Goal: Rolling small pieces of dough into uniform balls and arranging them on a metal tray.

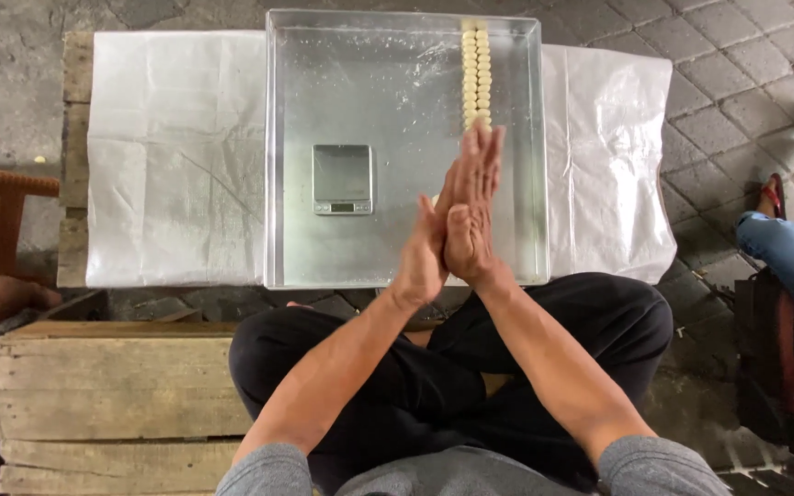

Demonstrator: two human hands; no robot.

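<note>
Both palms press flat together, left hand [423,262] against right hand [472,216], fingers extended; whatever lies between is hidden. Rolling evenly, above the shiny rectangular metal tray [388,248], should match the pale dough-piece rows [476,78].

Inside the shallow square metal tray [291,138], the left half and near-left corner lie bare. A small silver digital scale [342,179] stands mid-tray, and a double row of pale round dough pieces [476,78] runs from the far edge. The pressed-together left hand [426,246] and right hand [470,216] block the near-right part.

Pale dough pieces [477,73], two neat rows, far right of metal tray [397,248]
</note>
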